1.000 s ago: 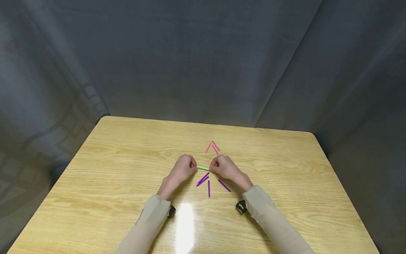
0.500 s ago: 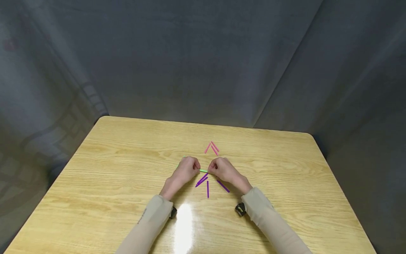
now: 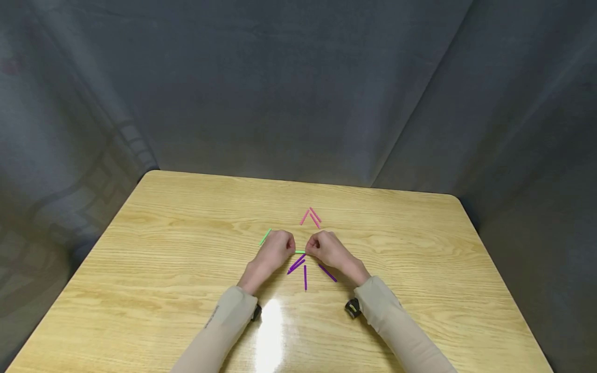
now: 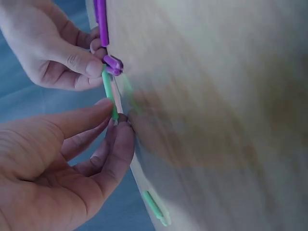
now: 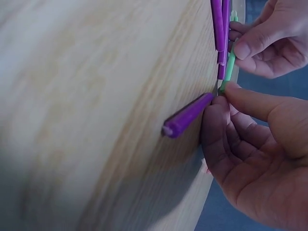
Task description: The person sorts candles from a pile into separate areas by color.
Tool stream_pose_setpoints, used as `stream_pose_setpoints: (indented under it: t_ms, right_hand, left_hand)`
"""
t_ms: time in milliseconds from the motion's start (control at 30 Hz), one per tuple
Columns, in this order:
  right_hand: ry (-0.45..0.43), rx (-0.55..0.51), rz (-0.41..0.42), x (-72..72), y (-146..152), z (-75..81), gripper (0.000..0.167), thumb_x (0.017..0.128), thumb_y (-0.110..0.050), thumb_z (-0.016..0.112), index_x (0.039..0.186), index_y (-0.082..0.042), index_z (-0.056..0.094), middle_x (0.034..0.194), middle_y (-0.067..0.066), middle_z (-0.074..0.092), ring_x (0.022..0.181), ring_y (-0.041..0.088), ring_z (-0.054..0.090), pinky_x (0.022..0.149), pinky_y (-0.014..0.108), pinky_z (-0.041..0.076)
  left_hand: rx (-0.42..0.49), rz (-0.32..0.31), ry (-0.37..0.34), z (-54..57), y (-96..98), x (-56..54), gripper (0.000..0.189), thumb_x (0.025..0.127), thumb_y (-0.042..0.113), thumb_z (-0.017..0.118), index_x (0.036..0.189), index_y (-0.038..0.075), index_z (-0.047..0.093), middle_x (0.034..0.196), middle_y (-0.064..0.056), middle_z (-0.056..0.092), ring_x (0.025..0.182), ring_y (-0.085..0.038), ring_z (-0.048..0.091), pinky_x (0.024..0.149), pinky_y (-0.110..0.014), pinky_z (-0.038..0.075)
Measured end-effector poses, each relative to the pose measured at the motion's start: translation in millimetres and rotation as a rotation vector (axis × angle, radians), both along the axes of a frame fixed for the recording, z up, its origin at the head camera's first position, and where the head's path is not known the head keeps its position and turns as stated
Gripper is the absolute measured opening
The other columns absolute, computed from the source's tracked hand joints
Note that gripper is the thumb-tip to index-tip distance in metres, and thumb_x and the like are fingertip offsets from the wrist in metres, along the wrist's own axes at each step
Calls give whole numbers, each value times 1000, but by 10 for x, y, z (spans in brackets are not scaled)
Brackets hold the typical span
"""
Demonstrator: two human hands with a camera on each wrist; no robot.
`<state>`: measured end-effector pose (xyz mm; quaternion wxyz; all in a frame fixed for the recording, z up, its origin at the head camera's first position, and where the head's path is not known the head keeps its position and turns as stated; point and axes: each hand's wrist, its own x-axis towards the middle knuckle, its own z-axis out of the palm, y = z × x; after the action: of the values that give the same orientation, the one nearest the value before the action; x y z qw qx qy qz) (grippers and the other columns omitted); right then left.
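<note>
1. Green stick (image 3: 300, 252) between the person's hands; the left hand (image 3: 277, 245) pinches its left end, the right hand (image 3: 328, 246) its right end.
2. The wooden table (image 3: 186, 269) bears a second green stick (image 3: 265, 237), left of the left hand.
3. Four purple sticks (image 3: 305, 278) lie nearer.
4. Three pink sticks (image 3: 315, 215) lie farther.

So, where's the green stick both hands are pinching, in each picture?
Head: the green stick lies below the middle, only partly visible.
Left wrist: the green stick, upper half, left of centre.
Right wrist: the green stick, upper right.
Shared landmark: purple sticks, near it in all three.
</note>
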<state>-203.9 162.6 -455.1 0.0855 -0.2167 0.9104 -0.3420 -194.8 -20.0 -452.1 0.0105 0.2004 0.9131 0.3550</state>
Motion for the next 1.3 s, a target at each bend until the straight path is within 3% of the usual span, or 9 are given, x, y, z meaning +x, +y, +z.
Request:
stream_pose_setpoints:
  t_ms: [300,533,800,1067,1300]
  right_hand:
    - [-48,-1,-33,5,-2,21,8,86,-1,68,79,-3,70,67,-2,62,59,6,51,56,21,46]
    - [-38,-8,-25,2,5,19,8,85,0,66,79,-3,70,69,-1,63,61,6,52,58,21,47]
    - [-68,-21,-63,8,6,34,5,86,-2,66,82,-2,70,72,-1,63,64,7,53,60,21,46]
    - [-107,-39,-117,18,9,29,5,88,-3,67,84,-2,69,73,-1,62,65,8,53,61,22,47]
    - [-76,-25,-119,71,21,33,7,87,-5,68,81,-3,69,69,-2,59,62,8,51,58,22,46]
  left_hand:
    - [-72,-9,-17,37,39,-3,23,71,-13,60,67,8,67,64,2,61,61,-11,56,59,-24,48]
    - [-49,10,-20,31,43,5,22,71,-13,59,66,7,67,61,2,60,57,-10,54,54,-21,46]
    - [-29,31,24,26,39,17,23,68,-14,58,62,6,66,57,2,58,54,-10,53,50,-22,45]
    - [-17,47,-22,22,20,27,21,70,-14,58,65,5,67,60,1,58,55,-11,52,52,-21,45]
    - [-10,97,-76,63,-35,30,20,75,-13,57,65,4,62,59,0,53,51,-11,45,48,-22,40]
